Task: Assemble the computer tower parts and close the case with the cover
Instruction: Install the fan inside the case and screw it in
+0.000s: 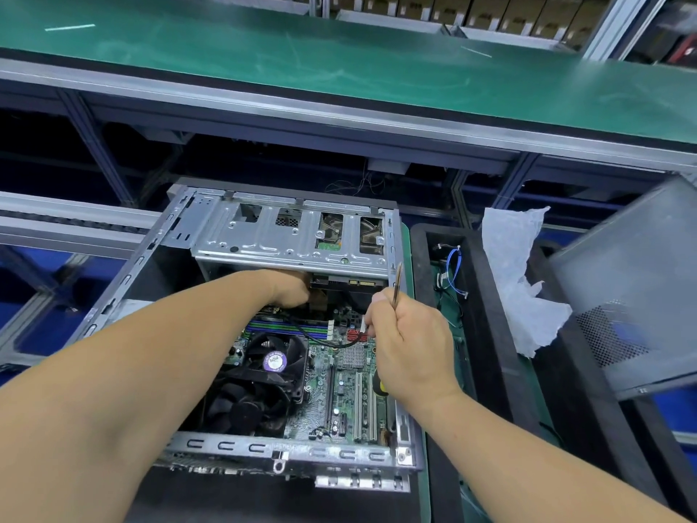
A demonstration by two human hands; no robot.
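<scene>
The open computer case [113, 300] lies on its side in front of me, its motherboard [350, 390] and black CPU fan [269, 358] showing. A silver drive cage [264, 235] spans the far end. My left hand [290, 290] reaches under the cage, its fingers hidden near a drive. My right hand [409, 351] grips a screwdriver [396, 283] with the shaft pointing up, and its fingertips pinch a white connector [363, 327] on a black cable [320, 339] above the board. The grey case cover [633, 292] leans at the right.
A black tray [490, 334] right of the case holds blue and white cables [452, 269]. Crumpled white plastic wrap [516, 273] lies over its far rim. A green conveyor belt [339, 58] runs across the back, with a metal rail on the left.
</scene>
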